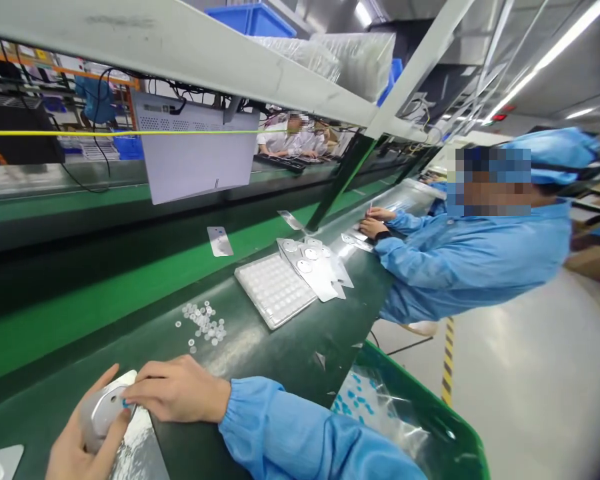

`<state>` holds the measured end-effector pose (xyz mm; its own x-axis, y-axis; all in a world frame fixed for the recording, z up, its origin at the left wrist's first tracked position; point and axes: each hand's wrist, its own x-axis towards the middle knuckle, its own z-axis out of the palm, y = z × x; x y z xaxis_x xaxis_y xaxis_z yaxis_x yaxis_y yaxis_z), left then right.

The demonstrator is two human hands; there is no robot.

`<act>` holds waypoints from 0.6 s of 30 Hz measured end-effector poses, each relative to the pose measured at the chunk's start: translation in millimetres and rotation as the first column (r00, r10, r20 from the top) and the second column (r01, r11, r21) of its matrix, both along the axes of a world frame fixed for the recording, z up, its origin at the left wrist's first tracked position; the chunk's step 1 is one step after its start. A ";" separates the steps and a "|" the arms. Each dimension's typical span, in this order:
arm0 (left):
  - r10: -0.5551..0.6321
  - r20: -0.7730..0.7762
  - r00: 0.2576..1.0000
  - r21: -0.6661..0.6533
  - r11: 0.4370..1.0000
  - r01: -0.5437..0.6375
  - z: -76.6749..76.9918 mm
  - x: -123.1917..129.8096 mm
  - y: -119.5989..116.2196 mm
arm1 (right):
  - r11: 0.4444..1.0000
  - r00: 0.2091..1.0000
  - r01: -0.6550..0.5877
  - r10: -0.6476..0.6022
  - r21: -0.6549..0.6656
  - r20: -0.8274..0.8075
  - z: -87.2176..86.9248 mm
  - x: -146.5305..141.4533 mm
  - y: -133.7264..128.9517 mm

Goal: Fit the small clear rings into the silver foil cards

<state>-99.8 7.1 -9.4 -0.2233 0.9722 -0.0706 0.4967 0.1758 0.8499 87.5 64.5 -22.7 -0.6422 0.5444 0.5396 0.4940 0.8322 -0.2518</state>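
Observation:
My left hand (75, 441) grips a rounded silvery plate (105, 415), its thumb on the near side and its fingers behind. Under this plate extends a shiny flat sheet (139, 448); whether the two are joined I cannot tell. My right hand (183, 392) pinches a tiny blue piece (125, 403) at the plate's face, beside a small dark hole. Past my hands, a loose pile of small translucent rings (205, 323) lies on the green bench (180, 373). The edge of another pale flat part (3, 460) shows at the bottom left.
A white compartment tray (267, 293) sits mid-bench, overlapped by several silvery sheets (320, 273). One sheet (220, 241) lies on the green strip behind. A green bin (460, 433) with plastic and blue scraps stands below the bench edge. A co-worker in blue (480, 260) works at the right.

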 end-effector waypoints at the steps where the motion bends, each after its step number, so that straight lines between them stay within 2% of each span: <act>1: 0.007 0.004 1.000 0.007 1.000 -0.007 1.9 1.9 -1.3 | 1.000 1.000 -0.003 0.003 -0.008 0.009 0.3 -0.1 -0.3; 7: -0.012 0.082 0.997 0.085 0.996 0.005 11.9 11.4 -6.0 | 1.000 0.999 0.007 -0.007 -0.002 -0.043 6.0 1.9 -2.2; 12: -0.049 0.126 0.991 0.097 0.995 0.036 14.2 12.2 -5.8 | 1.000 0.998 -0.010 0.010 -0.011 -0.059 12.5 3.9 -4.5; 18: -0.116 0.219 0.969 0.131 0.987 0.089 16.1 18.3 -13.2 | 0.996 0.979 -0.078 0.067 -0.050 -0.191 13.6 6.1 -13.0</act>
